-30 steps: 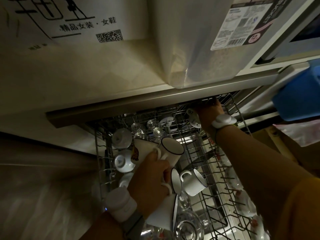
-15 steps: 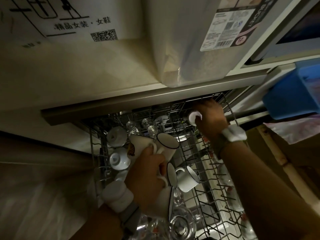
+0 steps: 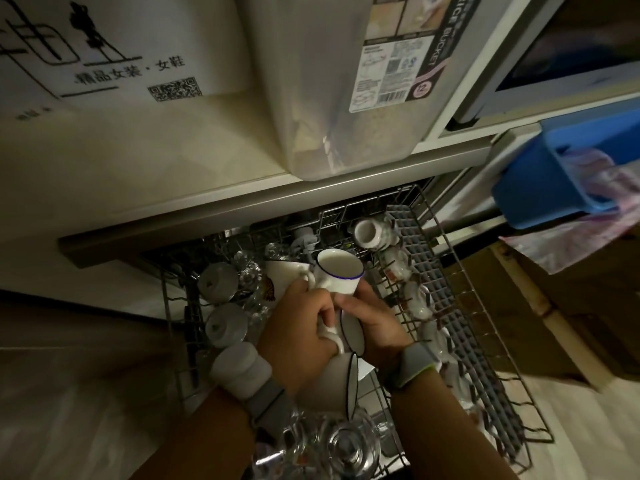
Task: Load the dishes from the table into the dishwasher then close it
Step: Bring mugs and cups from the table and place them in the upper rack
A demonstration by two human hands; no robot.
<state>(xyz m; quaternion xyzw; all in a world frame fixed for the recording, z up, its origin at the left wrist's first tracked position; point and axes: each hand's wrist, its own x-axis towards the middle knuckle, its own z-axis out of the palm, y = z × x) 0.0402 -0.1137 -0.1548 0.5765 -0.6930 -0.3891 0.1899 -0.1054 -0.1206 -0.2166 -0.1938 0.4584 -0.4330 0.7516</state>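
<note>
Together, our left hand [image 3: 298, 337] hooks several enamel mugs [image 3: 341, 274] by their handles while our right hand [image 3: 375, 329] grips one, ready for the upper rack [image 3: 446, 237].

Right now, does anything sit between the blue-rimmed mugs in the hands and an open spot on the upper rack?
Partly. Upturned cups fill the rack's left side and glassware the near end. The wire floor right of the blue-rimmed mugs, beside the right hand, looks unobstructed. The left hand grips several handles.
</note>
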